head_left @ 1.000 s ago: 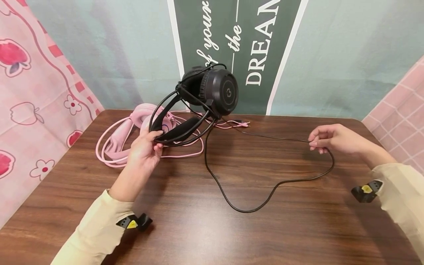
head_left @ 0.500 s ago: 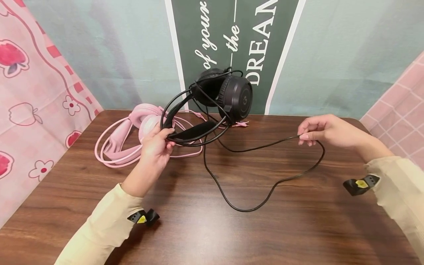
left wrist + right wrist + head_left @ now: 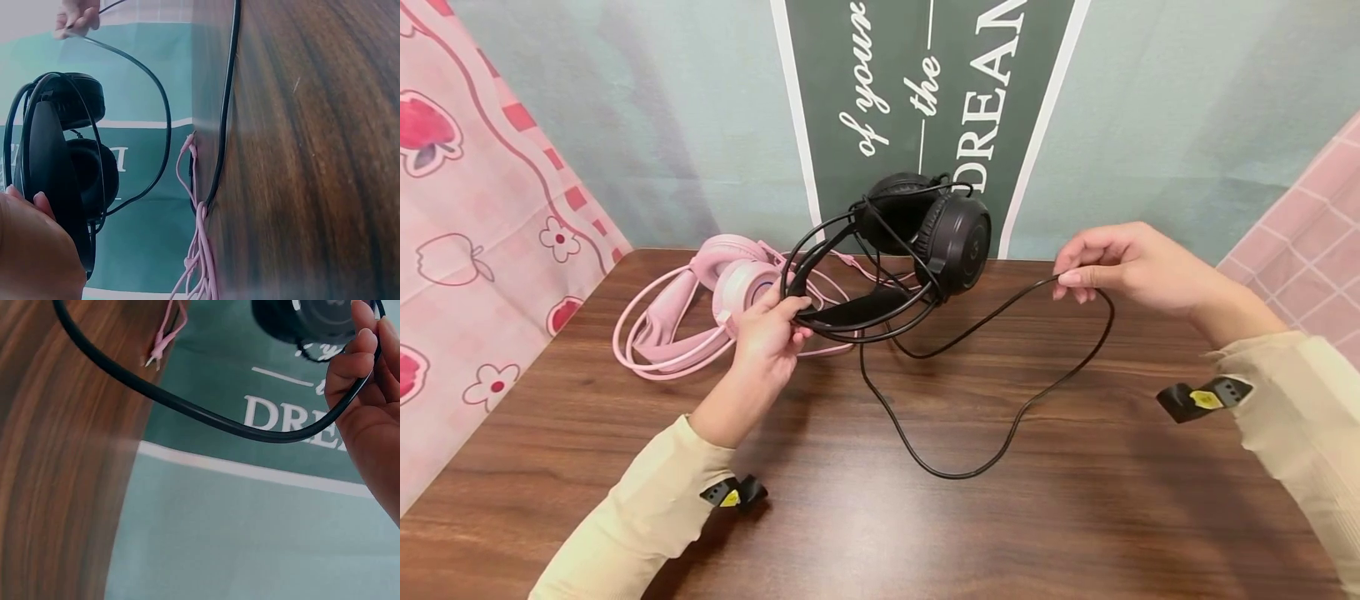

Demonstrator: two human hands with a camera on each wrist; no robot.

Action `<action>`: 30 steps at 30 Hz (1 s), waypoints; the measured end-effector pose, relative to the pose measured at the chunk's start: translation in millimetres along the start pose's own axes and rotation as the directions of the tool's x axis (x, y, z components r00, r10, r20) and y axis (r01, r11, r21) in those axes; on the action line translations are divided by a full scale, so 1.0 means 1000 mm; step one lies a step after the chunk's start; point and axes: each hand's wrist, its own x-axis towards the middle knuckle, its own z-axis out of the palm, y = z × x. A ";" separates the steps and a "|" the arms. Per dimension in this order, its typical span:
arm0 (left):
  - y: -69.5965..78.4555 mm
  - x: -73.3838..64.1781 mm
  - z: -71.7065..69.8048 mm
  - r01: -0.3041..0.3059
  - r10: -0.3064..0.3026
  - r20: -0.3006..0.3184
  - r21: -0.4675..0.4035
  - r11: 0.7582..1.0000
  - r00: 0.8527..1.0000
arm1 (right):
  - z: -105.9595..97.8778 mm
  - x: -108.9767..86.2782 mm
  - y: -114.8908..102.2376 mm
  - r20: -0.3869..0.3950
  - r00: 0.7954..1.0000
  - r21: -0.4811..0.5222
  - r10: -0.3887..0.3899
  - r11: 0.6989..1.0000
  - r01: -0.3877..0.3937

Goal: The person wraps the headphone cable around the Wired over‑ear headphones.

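"Ahead of the left hand and to its right, I count one pair of black headphones, raised above the table. Is that hand gripping them?"

"Yes, its thumb lies over the headband and its fingers curl beneath. Two ear cups sit at the far end, away from the hand."

"And the right hand?"

"It pinches one black cord between thumb and fingers. From there, one stretch runs leftward to the headphones; another sags toward the person in a loop and goes back beneath the headphones."

"So that makes one pair?"

"No, two. One pair of pink headphones lies on the table, beyond the left hand and to its left, with two ear cups."

"What about the pink cord?"

"It ends in two plugs, on the table well to the right hand's left."

"Anything by the cuffs?"

"Two black gadgets, one just behind each hand."
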 end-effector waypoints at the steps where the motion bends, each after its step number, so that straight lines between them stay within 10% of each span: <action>1: -0.001 0.000 0.000 0.000 0.000 0.002 -0.001 1.000 1.000 | 0.001 0.002 -0.003 -0.001 1.000 0.002 -0.004 1.000 0.004; 30: -0.016 0.001 0.002 -0.012 0.011 0.017 0.075 0.997 1.000 | -0.008 0.037 -0.066 -0.081 0.994 -0.031 0.069 0.997 -0.071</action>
